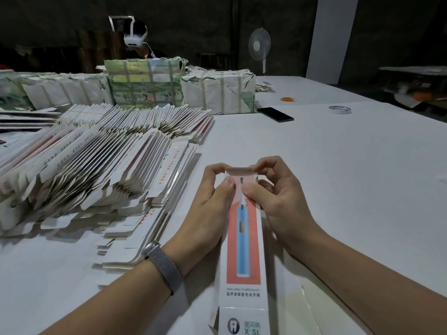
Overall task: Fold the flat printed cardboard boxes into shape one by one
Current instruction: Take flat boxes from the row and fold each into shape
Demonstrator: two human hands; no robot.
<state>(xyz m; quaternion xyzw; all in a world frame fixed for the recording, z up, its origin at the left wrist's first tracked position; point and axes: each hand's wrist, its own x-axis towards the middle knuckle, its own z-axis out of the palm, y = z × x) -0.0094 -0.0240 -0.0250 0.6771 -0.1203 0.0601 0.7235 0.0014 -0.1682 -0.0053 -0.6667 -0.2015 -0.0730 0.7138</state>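
Between both hands, near the front edge of the white bench, a long narrow white cardboard box printed with a blue toothbrush on a coral panel is held lengthwise, already squared into a tube and pointing away from the person. Left hand, with a silver mesh band on its wrist, grips the box's left side near the far end, its thumb pressed on the printed face and its fingers curled round to the top flap. Right hand grips the right side of the same end, thumb on the face and fingers pinching the small coral end flap, which is bent over the opening.

Left of the hands, a large fanned heap of flat white printed cardboard boxes lies on the bench. Behind it stand paper-wrapped strapped bundles. Farther right on the bench lie a black phone, a roll of tape and orange rubber bands. A white pedestal fan stands beyond.
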